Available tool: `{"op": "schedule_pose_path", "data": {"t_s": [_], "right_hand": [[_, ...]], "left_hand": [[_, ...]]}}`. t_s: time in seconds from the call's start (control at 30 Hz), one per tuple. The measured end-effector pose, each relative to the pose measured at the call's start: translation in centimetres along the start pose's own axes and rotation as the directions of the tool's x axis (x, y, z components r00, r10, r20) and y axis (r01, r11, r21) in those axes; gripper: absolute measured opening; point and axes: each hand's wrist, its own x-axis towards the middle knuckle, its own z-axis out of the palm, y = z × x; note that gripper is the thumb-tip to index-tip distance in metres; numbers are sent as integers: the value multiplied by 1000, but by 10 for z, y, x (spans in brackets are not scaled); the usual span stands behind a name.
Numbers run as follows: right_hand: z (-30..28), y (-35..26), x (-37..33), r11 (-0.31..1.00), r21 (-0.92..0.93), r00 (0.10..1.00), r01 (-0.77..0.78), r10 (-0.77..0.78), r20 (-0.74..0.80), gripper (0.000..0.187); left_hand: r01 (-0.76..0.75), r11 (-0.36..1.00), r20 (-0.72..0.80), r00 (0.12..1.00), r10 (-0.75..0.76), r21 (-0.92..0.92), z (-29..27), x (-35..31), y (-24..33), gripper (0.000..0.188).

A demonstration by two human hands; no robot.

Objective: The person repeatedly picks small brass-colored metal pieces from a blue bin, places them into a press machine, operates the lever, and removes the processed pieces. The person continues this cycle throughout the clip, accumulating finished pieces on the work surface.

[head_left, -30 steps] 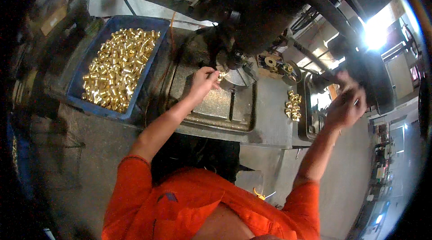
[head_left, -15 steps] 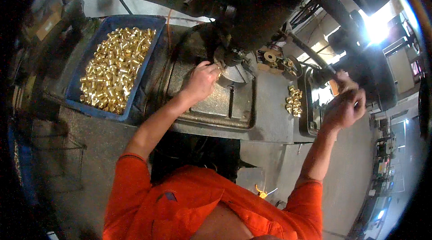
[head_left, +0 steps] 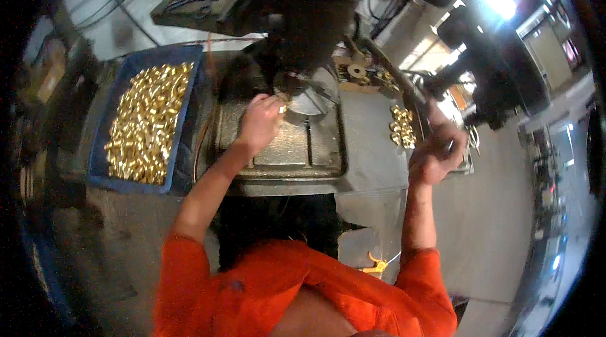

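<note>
My left hand (head_left: 262,125) reaches to the machine's round metal vise or chuck (head_left: 308,102), its fingers pinched on a small brass fitting (head_left: 283,109) at the left side of it. The dark machine head (head_left: 312,21) hangs above and hides part of the working spot. On the right, my right hand (head_left: 439,152) is closed on the end of a long lever (head_left: 399,79) that slopes down from the machine. Motion blurs these fingers somewhat. Brass chips lie scattered over the machine's grooved base plate (head_left: 278,163).
A blue bin (head_left: 95,163) full of brass fittings stands at the left. A small pile of brass pieces (head_left: 402,127) lies on the bench (head_left: 372,166) near my right hand. Tools rest on a raised plate (head_left: 189,18) behind. A yellow-handled air gun (head_left: 377,264) hangs below the bench.
The whole view has shifted. My right hand and the lever end have come leftward, closer to the small brass pile. My left hand stays at the chuck.
</note>
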Motion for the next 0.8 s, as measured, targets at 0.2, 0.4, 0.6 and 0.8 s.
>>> {"op": "schedule_pose_path", "data": {"t_s": [0.2, 0.4, 0.6, 0.8], "right_hand": [[-12, 8, -47, 923, -295, 835, -246, 356, 420, 44], [33, 20, -109, 850, -494, 597, -184, 496, 630, 46], [25, 31, -109, 834, -483, 575, -267, 540, 615, 42], [-47, 131, -77, 802, -475, 566, -363, 595, 571, 40]], "left_hand": [[9, 997, 134, 991, -19, 79, -13, 3, 35, 35], [-179, 984, 227, 957, 180, -24, -7, 2, 98, 46], [-258, 964, 387, 897, 212, 71, 7, 2, 98, 54], [-136, 990, 278, 953, 122, 30, -49, -9, 65, 37]]}}
